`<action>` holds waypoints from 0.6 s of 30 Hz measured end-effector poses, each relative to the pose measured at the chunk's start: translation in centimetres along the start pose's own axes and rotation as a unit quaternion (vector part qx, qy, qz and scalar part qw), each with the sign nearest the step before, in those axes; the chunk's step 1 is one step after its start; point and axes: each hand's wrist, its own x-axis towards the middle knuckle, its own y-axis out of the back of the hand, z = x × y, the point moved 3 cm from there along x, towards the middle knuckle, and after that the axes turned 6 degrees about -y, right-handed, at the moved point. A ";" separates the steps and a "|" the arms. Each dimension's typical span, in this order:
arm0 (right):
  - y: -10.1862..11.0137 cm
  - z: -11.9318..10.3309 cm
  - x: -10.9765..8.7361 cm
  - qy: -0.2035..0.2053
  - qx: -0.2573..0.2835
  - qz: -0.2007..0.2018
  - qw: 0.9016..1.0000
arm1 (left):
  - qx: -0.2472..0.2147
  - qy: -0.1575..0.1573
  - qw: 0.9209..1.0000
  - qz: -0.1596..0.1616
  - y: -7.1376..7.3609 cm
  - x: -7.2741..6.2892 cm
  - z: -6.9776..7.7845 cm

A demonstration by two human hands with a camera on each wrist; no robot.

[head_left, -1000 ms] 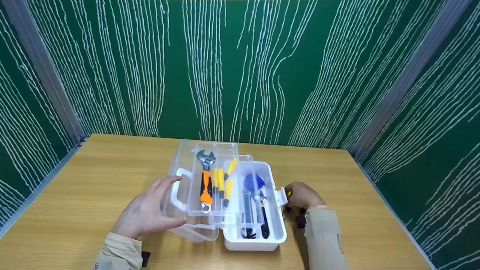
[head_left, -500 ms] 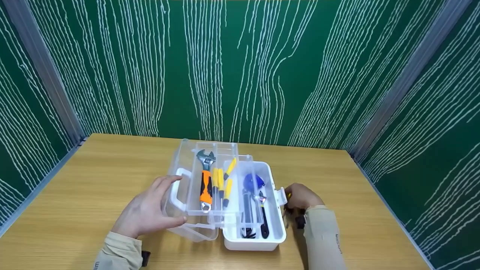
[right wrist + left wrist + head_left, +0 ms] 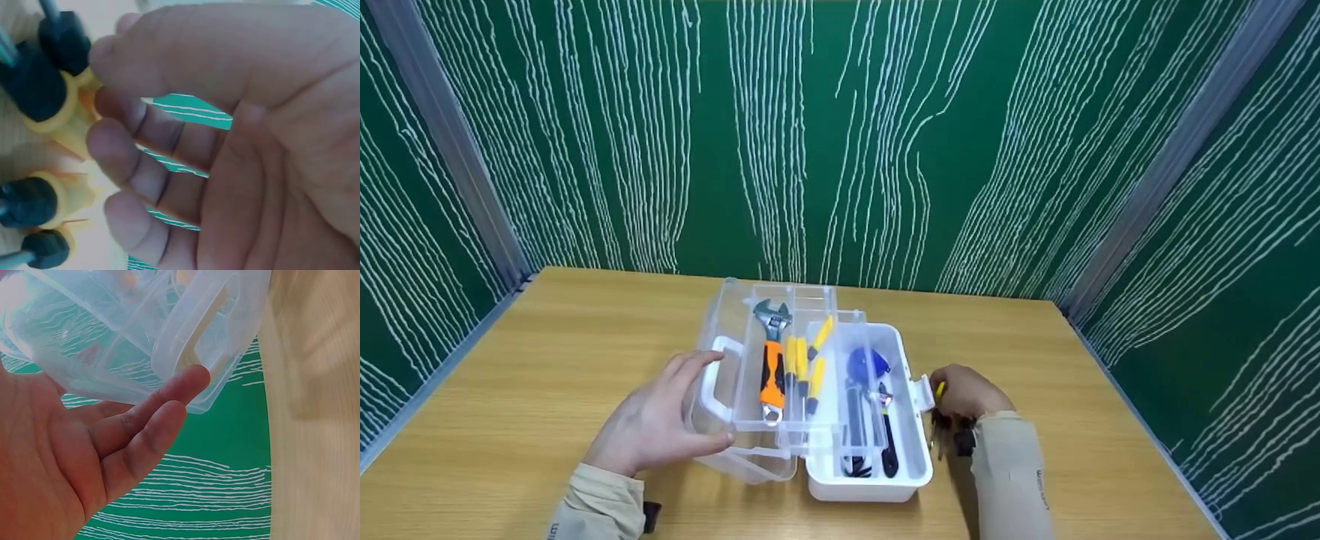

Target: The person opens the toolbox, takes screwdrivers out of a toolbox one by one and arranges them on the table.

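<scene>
Edged rightward, the right hand [image 3: 969, 392], grip unclear, sits by yellow, black-collared screwdrivers [image 3: 35, 84]; left hand [image 3: 660, 424] spread.

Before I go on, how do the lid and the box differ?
The lid is see-through, whereas the box is opaque white. The lid is swung open to the left in the head view; the box stands upright on the table. The lid carries the handle; the box has a tab at its right rim. Both look like plastic.

Even light, soft shadows on table [image 3: 607, 315], pale glare on clear lid [image 3: 84, 337], yellow handles [image 3: 70, 188] blurred in right-wrist view
</scene>
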 end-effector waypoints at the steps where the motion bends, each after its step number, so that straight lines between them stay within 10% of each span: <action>1: 0.1 -0.1 0.0 0.003 -0.003 0.005 1.000 | 0.001 0.001 1.000 0.000 0.0 0.0 0.0; 18: 2.2 -1.7 -1.5 0.105 -0.036 0.113 0.987 | 0.001 -0.015 1.000 0.004 0.0 -0.1 0.0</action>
